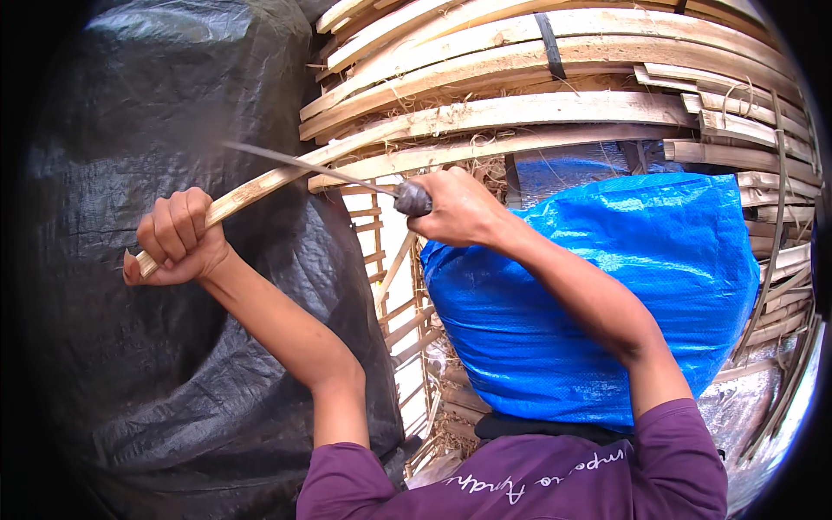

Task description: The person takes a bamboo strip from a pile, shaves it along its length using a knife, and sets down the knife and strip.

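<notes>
My left hand [178, 236] is wrapped round the near left end of a long pale wooden strip, probably split bamboo [260, 185]. From my fist the strip slants up and to the right toward the stacked strips. My right hand [459, 208] grips the dark wrapped handle of a long-bladed knife [299, 162]. Its thin grey blade points up and left and crosses the strip, though I cannot tell whether the edge touches it. The tip looks blurred against the black sheet.
Stacked pale strips [520, 65], bound with a black band [549, 45], fill the upper right, with curled shavings among them. A blue plastic sheet [598, 286] covers my lap. Black sheeting [217, 381] hangs on the left, beside a slatted lattice [407, 316].
</notes>
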Demonstrator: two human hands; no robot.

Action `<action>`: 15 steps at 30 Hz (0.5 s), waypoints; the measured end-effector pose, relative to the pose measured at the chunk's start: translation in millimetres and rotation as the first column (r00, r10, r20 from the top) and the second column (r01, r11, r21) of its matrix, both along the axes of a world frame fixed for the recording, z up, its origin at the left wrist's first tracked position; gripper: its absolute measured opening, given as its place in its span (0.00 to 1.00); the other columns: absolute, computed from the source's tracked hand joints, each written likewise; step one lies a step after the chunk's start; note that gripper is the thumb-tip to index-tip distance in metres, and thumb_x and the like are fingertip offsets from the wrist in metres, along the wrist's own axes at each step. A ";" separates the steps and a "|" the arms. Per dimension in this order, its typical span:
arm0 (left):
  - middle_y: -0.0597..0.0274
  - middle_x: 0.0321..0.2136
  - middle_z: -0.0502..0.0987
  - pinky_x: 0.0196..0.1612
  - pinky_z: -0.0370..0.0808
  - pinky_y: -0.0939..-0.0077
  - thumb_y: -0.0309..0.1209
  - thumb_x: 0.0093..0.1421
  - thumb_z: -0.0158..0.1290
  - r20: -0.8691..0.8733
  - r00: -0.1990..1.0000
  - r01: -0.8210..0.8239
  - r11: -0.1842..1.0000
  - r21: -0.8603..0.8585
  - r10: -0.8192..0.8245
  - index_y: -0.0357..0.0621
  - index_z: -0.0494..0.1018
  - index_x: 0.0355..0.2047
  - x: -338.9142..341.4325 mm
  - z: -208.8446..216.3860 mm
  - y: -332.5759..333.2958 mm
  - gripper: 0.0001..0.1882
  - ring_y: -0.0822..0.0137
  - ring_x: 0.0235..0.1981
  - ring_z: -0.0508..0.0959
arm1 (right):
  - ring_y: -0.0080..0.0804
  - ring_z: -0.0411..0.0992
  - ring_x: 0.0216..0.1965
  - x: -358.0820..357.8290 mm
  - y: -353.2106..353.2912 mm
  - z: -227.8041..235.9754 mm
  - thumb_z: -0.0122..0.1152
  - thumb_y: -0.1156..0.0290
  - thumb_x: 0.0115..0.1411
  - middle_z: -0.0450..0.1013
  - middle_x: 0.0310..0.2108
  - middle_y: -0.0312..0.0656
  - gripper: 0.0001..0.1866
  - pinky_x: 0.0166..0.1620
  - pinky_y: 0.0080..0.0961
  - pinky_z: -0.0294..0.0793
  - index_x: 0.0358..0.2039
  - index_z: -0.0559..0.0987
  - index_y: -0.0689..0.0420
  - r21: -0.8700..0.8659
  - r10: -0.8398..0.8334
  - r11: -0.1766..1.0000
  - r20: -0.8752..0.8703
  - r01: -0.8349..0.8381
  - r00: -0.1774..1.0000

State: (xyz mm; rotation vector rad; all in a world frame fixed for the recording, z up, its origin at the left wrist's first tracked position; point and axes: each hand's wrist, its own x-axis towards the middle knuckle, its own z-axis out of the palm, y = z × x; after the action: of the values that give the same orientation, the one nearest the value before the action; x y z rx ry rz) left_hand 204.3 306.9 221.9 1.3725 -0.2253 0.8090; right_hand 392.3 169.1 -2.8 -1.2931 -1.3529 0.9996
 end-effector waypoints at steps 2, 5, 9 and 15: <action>0.81 0.01 0.54 0.14 0.40 0.85 0.43 0.50 0.51 0.006 1.000 -0.025 1.000 -0.010 0.025 0.58 0.54 0.04 -4.5 -1.6 0.6 0.23 0.86 0.04 0.48 | 0.54 0.75 0.26 -8.4 -4.7 14.1 0.59 0.70 0.45 0.75 0.21 0.55 0.09 0.34 0.43 0.74 0.26 0.77 0.61 0.098 0.010 0.995 -0.046 -0.005 0.999; 0.79 0.01 0.53 0.15 0.41 0.84 0.46 0.51 0.48 0.003 0.996 -0.092 0.996 0.005 0.092 0.57 0.53 0.05 -10.9 -2.2 3.5 0.23 0.84 0.05 0.46 | 0.53 0.77 0.29 -10.9 7.1 -21.6 0.59 0.70 0.45 0.76 0.23 0.56 0.10 0.36 0.41 0.75 0.28 0.79 0.61 -0.053 -0.060 0.997 -0.003 0.060 0.998; 0.78 0.02 0.52 0.16 0.41 0.82 0.46 0.51 0.46 -0.017 0.990 -0.136 0.991 0.005 0.137 0.57 0.52 0.05 -15.0 -0.2 5.2 0.23 0.83 0.05 0.46 | 0.57 0.77 0.39 13.5 17.3 -80.8 0.60 0.67 0.45 0.76 0.32 0.64 0.16 0.46 0.45 0.76 0.32 0.81 0.65 -0.416 -0.122 0.895 0.119 0.161 0.985; 0.78 0.02 0.52 0.16 0.41 0.81 0.47 0.51 0.45 -0.025 0.992 -0.127 0.992 0.023 0.128 0.58 0.52 0.06 -4.4 -0.3 5.8 0.23 0.83 0.06 0.45 | 0.55 0.77 0.30 14.3 10.6 -81.6 0.60 0.67 0.44 0.75 0.23 0.60 0.13 0.39 0.44 0.76 0.30 0.80 0.62 -0.315 -0.154 0.925 0.205 0.214 0.966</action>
State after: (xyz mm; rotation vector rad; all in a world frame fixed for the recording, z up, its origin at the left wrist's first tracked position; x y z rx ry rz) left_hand 199.9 312.8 221.6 1.4273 -0.1270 0.8964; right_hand 406.6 179.7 -84.5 -1.7689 -1.1949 1.0307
